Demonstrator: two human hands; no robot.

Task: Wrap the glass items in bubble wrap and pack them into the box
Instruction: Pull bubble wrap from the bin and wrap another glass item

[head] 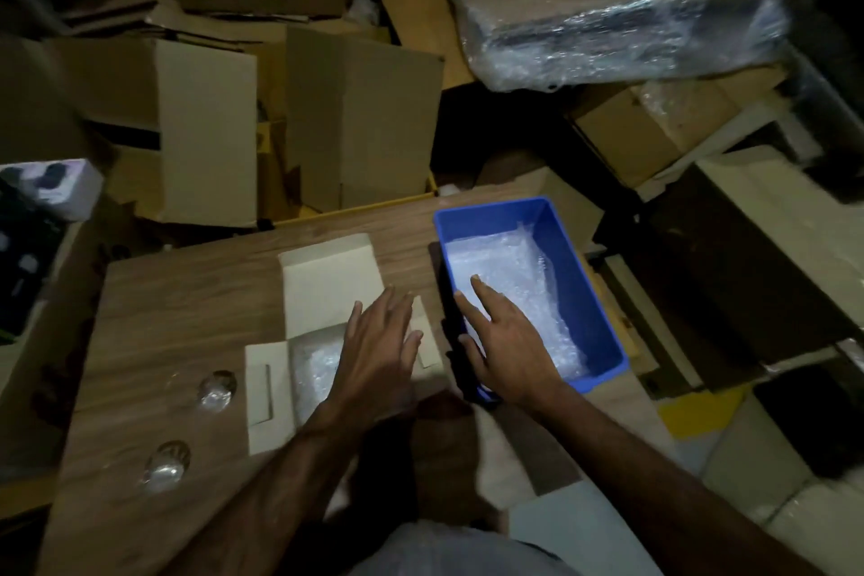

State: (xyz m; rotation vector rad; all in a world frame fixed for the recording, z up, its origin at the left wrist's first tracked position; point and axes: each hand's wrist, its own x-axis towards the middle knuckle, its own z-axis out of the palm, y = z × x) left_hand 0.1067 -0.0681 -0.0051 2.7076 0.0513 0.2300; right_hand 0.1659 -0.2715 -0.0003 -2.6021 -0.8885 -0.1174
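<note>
**Both hands flat and empty over box and blue bin**

Wooden table, dim light; a small white cardboard box lies open on it, flaps spread, a wad of bubble wrap visible inside at its near-left part; left hand hovers over the box, fingers spread wide, palm down, holding nothing; whether it touches the box I cannot tell.

Blue plastic bin stands just right of the box, lined with a sheet of bubble wrap; right hand reaches over the bin's near-left wall, fingers splayed, empty, fingertips above or on the wrap.

Two clear glass items sit unwrapped on the table's left part, one nearer the camera than the other, well apart from both hands.

Beyond the table: stacked brown cartons; a large bundle in plastic film at upper right.
</note>
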